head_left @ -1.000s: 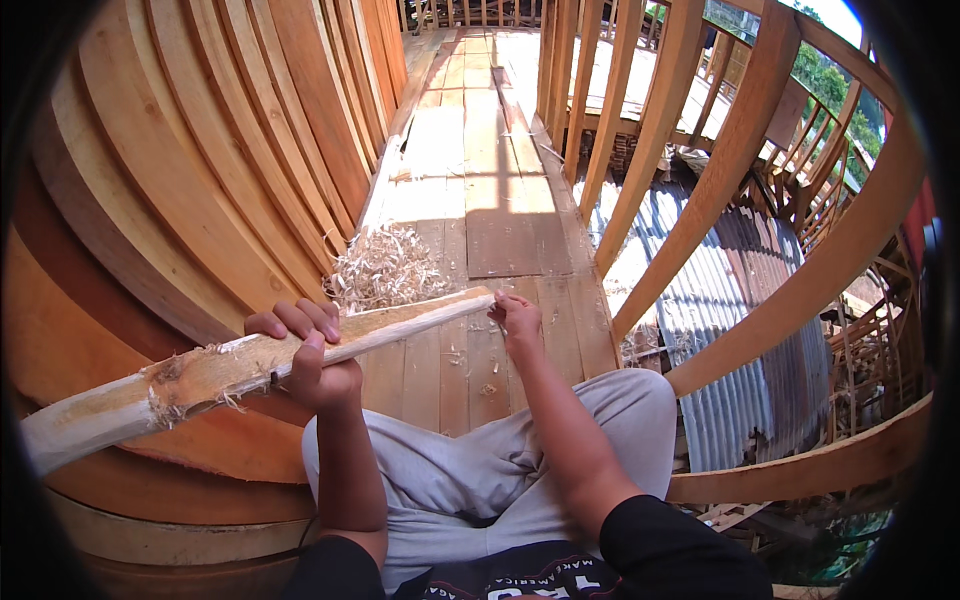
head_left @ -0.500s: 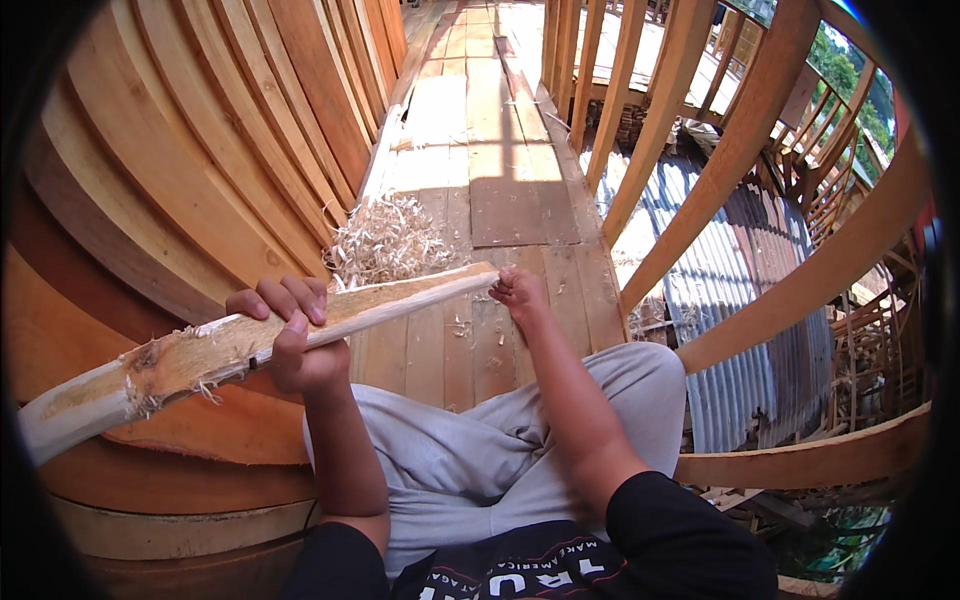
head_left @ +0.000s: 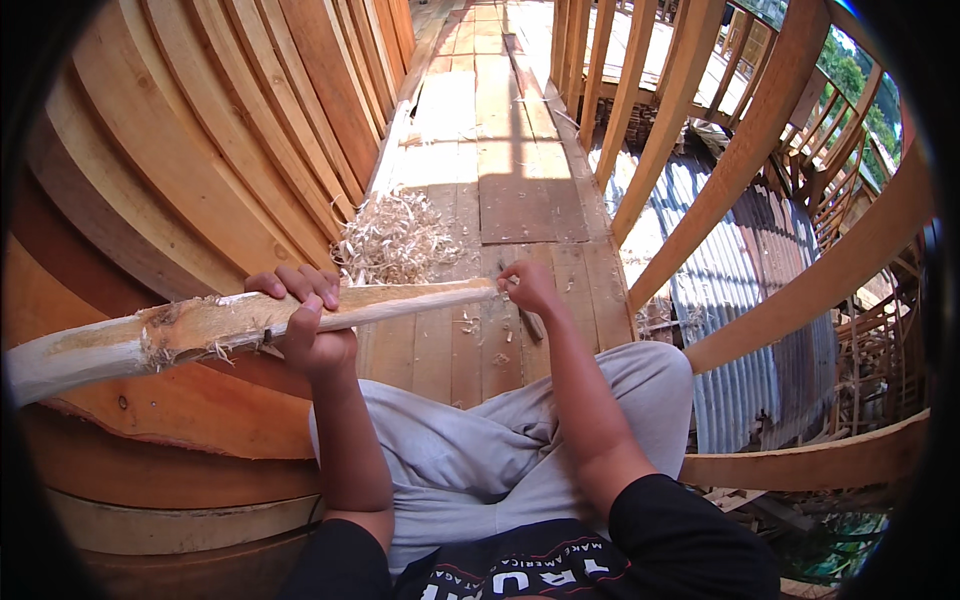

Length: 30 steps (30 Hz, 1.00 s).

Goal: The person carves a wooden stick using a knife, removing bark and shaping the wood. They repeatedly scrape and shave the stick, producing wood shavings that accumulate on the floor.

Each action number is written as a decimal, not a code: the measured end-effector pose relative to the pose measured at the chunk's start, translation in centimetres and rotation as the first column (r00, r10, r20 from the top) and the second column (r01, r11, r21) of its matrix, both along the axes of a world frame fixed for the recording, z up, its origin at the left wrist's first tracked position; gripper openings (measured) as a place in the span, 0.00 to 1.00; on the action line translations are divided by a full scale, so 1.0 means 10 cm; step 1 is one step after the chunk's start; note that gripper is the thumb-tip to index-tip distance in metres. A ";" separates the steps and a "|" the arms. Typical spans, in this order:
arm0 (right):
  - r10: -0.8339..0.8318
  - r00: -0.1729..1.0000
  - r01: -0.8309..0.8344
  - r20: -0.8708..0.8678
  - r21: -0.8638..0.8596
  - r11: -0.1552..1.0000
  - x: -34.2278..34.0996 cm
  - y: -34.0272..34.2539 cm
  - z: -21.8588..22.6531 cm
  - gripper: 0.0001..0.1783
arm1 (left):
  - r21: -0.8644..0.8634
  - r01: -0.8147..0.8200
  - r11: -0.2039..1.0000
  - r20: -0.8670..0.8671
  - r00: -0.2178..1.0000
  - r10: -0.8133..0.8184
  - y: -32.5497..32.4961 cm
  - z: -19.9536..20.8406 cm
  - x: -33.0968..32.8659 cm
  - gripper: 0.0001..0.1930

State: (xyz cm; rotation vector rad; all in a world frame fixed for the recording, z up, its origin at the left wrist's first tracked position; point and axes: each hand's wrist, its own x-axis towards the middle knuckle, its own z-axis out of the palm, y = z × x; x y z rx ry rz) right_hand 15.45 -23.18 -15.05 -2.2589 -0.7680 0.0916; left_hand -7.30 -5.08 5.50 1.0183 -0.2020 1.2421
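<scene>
A long, partly peeled wooden pole (head_left: 210, 330) slants across in front of me, pale where shaved, with rough fibres and a dark spot on its side. My left hand (head_left: 310, 315) is closed round its middle, the thumb on the near side and the fingers over the top. At the slimmer right end, my right hand (head_left: 530, 287) pinches the tip between bent fingers. Whether a loose shaving is also in that pinch is too small to tell. Just below my right hand shows a dark narrow piece (head_left: 531, 325), its kind unclear.
A heap of curled wood shavings (head_left: 395, 238) lies on the plank floor (head_left: 430, 350) beside the leaning boards (head_left: 190, 140) at left. On the right runs a wooden railing (head_left: 690, 230), with corrugated metal sheets (head_left: 750, 330) below. My crossed legs (head_left: 500, 430) are under the pole.
The pole's left end has risen in view, so it lies more level. My right hand has turned and shifted slightly right, and the dark narrow piece beneath it has come into sight.
</scene>
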 end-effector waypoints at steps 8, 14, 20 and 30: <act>0.148 0.955 -0.222 -0.258 -0.288 0.931 0.05 -0.08 -0.06 0.15 | 0.016 0.071 0.997 -0.002 0.997 -0.071 -0.03 0.00 0.02 0.18; 0.176 0.750 -0.286 -0.638 -0.073 0.955 0.08 -0.13 0.12 0.16 | 0.005 0.056 0.998 0.032 0.998 -0.056 -0.01 0.04 -0.06 0.18; 0.378 0.556 0.032 -0.740 0.473 0.880 0.10 -0.07 -0.10 0.12 | 0.082 0.008 0.997 0.078 0.997 -0.014 -0.02 0.13 -0.09 0.17; 0.264 0.685 -0.060 -0.679 0.309 0.949 0.10 0.03 -0.11 0.15 | 0.072 0.011 0.997 0.078 0.997 -0.017 0.01 0.10 -0.10 0.15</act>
